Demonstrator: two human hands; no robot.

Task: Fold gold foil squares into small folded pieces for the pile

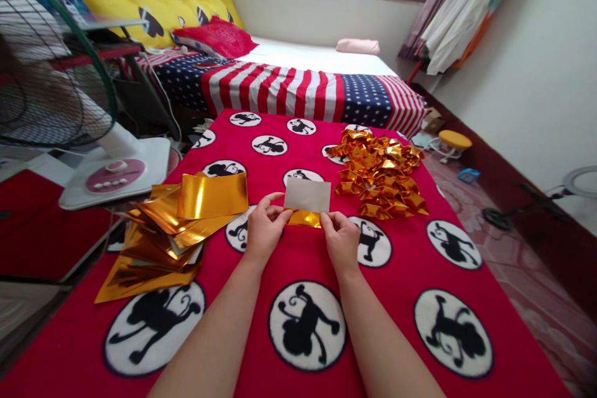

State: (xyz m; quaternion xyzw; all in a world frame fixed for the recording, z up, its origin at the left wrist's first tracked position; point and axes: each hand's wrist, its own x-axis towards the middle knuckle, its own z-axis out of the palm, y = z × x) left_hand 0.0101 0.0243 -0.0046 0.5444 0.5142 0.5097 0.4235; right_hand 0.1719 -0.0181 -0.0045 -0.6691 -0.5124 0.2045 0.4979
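Observation:
Between my two hands is a sheet of gold foil paper [308,194], its pale back facing up and its near edge folded over to show a gold strip. My left hand [267,227] pinches the left end of that fold between thumb and fingers. At the right end, my right hand [341,239] grips the fold the same way. Left of my hands lies a loose, fanned stack of flat gold foil sheets [158,242]. Over on the right, a heap of folded gold foil pieces [382,174] rests on the cloth.
A red cloth with monkey prints [387,329] covers the table. A fan [116,161] stands close by the left edge. Beyond the table is a bed with a striped, starred cover [298,90]. A yellow stool [454,139] is on the floor at right.

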